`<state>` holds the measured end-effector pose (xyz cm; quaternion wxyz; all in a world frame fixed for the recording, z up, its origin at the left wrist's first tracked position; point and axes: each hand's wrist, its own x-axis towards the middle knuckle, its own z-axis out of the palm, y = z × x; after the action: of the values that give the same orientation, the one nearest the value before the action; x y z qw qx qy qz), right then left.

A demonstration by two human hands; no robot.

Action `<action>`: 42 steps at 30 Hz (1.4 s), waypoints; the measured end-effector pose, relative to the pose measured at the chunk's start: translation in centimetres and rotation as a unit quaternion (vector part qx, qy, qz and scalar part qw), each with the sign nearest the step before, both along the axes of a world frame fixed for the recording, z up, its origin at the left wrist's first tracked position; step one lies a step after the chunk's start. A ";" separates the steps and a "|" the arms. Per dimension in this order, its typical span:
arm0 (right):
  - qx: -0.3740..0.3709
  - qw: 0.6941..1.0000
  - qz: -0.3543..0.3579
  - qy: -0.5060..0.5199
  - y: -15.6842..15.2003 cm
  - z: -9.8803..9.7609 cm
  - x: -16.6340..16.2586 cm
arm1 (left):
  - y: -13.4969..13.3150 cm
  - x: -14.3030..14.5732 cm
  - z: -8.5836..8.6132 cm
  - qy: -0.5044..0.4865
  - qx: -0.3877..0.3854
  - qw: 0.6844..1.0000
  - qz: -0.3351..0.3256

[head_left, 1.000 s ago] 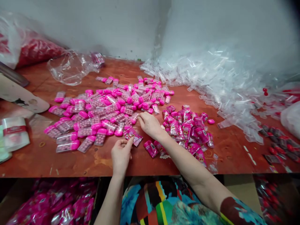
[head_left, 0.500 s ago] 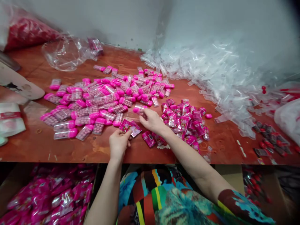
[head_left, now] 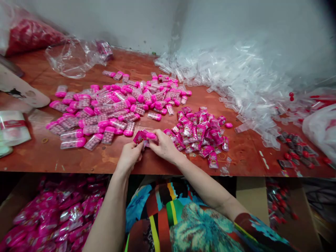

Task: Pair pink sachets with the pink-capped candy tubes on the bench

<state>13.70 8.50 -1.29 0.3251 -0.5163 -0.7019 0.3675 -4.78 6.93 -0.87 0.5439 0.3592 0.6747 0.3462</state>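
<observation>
My left hand (head_left: pixel 130 154) is closed on a printed pink packet (head_left: pixel 139 136), pinching it near the front of the table. Just to its right, my right hand (head_left: pixel 166 146) grips a small candy container by its pink cap (head_left: pixel 151 135); the rest of the container is hidden by the fingers. The cap meets the right end of the packet, and the two hands nearly touch. Beyond them lies a heap of clear pink-capped candy containers (head_left: pixel 112 108) filled with pink balls. A pile of pink packets (head_left: pixel 201 131) sits right of my right hand.
Many clear empty tubes (head_left: pixel 223 73) are heaped at the back right. Small red-and-black pieces (head_left: pixel 298 152) lie at the right edge. A crumpled clear bag (head_left: pixel 70 57) rests at the back left. Below the table stands a box full of pink packets (head_left: pixel 60 213).
My right hand has moved back from the candy heap toward my left hand, bringing a pink-capped container against the packet. My left hand keeps its hold on the packet. The view has shifted slightly.
</observation>
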 end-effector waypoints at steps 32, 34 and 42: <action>-0.122 0.953 -0.039 0.274 -0.6 0.7 0.6 | -3.1 -1.2 2.2 -0.147 0.068 0.982 0.095; -0.162 0.929 -0.022 0.332 -0.8 0.8 0.7 | -3.2 -0.3 2.5 -0.182 0.052 0.979 0.074; -0.166 0.914 -0.089 0.359 -2.1 -0.2 1.3 | -3.5 2.8 1.8 -0.204 0.002 0.978 0.034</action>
<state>14.97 6.42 -1.53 0.4967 -0.4562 -0.4177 0.6088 -1.96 3.40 0.91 0.6573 0.2592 0.5609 0.4315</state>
